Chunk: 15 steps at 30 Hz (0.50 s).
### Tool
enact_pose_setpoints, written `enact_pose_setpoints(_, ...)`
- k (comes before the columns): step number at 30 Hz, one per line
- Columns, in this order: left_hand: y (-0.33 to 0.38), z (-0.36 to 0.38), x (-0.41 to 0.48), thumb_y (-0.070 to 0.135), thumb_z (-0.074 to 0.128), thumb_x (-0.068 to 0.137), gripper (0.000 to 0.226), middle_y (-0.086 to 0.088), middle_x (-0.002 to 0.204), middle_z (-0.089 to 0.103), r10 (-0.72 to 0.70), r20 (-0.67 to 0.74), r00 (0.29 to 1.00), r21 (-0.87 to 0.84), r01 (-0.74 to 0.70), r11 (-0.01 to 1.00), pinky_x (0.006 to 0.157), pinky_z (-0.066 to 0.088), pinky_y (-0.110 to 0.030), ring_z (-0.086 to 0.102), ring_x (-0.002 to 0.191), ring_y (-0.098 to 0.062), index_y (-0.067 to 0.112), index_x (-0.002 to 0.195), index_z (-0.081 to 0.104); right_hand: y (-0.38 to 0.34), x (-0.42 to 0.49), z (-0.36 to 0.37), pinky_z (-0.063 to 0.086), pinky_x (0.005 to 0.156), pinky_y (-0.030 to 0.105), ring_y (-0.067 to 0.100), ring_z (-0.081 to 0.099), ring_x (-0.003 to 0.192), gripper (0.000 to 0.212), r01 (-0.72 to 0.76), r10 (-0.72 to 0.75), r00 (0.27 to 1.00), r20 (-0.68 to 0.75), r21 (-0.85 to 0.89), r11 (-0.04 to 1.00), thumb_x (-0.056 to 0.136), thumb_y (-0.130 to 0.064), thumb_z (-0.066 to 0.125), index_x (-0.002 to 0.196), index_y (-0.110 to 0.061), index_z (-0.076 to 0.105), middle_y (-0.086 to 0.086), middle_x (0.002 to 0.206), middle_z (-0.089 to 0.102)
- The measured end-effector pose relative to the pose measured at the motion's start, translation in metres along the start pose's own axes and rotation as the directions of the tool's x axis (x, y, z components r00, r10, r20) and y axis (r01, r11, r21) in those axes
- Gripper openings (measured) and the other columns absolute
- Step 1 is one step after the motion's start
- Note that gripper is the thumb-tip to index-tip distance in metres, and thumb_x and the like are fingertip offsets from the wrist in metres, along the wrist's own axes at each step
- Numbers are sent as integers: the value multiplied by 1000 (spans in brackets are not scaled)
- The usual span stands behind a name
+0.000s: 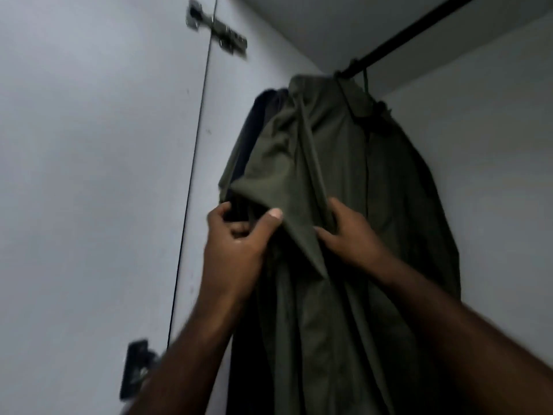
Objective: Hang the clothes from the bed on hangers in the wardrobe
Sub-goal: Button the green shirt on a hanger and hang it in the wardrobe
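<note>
Head view: left hand (236, 235) and right hand (350, 232) pinch the shirt (344, 151) hung on the rail (404, 40), a dark garment (254, 124) crowding behind.

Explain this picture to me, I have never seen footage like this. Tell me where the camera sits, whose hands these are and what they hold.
There is no machine here. A person wears one wide-angle camera on the head, so you see what they see: their own two arms reaching up into a wardrobe. There is no table. A dark rail runs across the top, and a green garment hangs from it, with a darker garment behind it on the left. The left hand pinches a fold of the green cloth under its thumb. The right hand holds the same cloth beside it. The pale panel on the left is the wardrobe door, with a metal hinge near its top.
</note>
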<state>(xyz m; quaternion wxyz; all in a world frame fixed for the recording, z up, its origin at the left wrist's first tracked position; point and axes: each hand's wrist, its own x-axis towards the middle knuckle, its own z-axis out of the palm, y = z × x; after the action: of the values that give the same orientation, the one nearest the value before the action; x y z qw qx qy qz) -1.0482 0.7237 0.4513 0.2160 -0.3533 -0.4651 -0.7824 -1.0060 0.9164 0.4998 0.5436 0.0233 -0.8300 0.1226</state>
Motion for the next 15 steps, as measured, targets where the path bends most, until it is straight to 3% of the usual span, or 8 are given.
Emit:
enact_pose_setpoints(2, -18, 0, -29, 58, 80, 56, 89, 7, 104, 65, -51, 84, 995, 114, 41, 993, 88, 55, -38, 67, 91, -8, 34, 130, 37, 27, -58, 10, 50, 89, 30, 17, 65, 105, 36, -88, 84, 994, 65, 54, 995, 86, -18, 73, 118, -7, 60, 4, 115, 69)
enact_pose_setpoints(4, -35, 2, -49, 55, 82, 62, 96, 15, 107, 58, -93, 129, 987, 246, 59, 967, 92, 53, -34, 62, 97, -5, 30, 140, 32, 51, -109, 20, 54, 92, 33, 8, 67, 101, 33, -234, 210, 966, 152, 164, 958, 85, -12, 72, 117, -11, 64, -3, 111, 72)
enact_pose_setpoints(6, -49, 4, -57, 54, 79, 65, 85, 14, 110, 61, -111, 160, 981, 355, 48, 934, 89, 53, -31, 62, 99, -8, 26, 136, 42, 65, -147, 28, 57, 90, 36, 7, 70, 98, 32, -384, 323, 914, 245, 271, 883, 87, -7, 70, 117, -14, 66, -4, 108, 73)
enact_pose_setpoints(8, -63, 5, -58, 44, 76, 72, 42, 11, 88, 66, -45, 176, 983, 457, -41, 888, 72, 51, -20, 63, 80, -4, 21, 104, 62, 72, -173, 30, 58, 87, 32, 12, 71, 97, 31, -480, 394, 873, 289, 359, 801, 88, 0, 66, 116, -13, 67, 1, 108, 74)
enact_pose_setpoints(9, -70, 6, -59, 34, 74, 76, 21, 11, 70, 62, 13, 166, 986, 478, -92, 874, 60, 45, -15, 58, 65, 1, 17, 83, 63, 73, -184, 27, 58, 85, 31, 14, 71, 97, 30, -511, 422, 858, 292, 398, 762, 88, 1, 66, 116, -11, 67, 3, 107, 74)
enact_pose_setpoints(11, -80, 4, -58, 20, 71, 83, 20, 9, 56, 54, 107, 49, 993, 405, -118, 907, 52, 36, -15, 47, 49, 2, 13, 69, 59, 75, -196, 23, 59, 82, 30, 17, 72, 96, 27, -547, 464, 837, 290, 466, 695, 88, -1, 67, 115, -8, 67, 4, 105, 75)
enact_pose_setpoints(13, -83, 4, -73, 28, 71, 85, 17, 5, 73, 62, 48, -53, 997, 162, -39, 986, 61, 41, -14, 54, 60, 4, 14, 90, 62, 78, -205, 20, 58, 78, 27, 17, 72, 95, 25, -571, 492, 819, 296, 504, 648, 88, -4, 69, 113, -7, 68, 4, 103, 75)
enact_pose_setpoints(15, -94, 8, -100, 54, 74, 73, 61, 6, 103, 67, -80, 26, 996, 64, 78, 995, 77, 48, -16, 63, 87, 2, 19, 119, 53, 82, -213, 22, 58, 74, 24, 18, 73, 93, 23, -591, 502, 805, 316, 510, 625, 87, -4, 69, 110, -7, 69, 6, 102, 75)
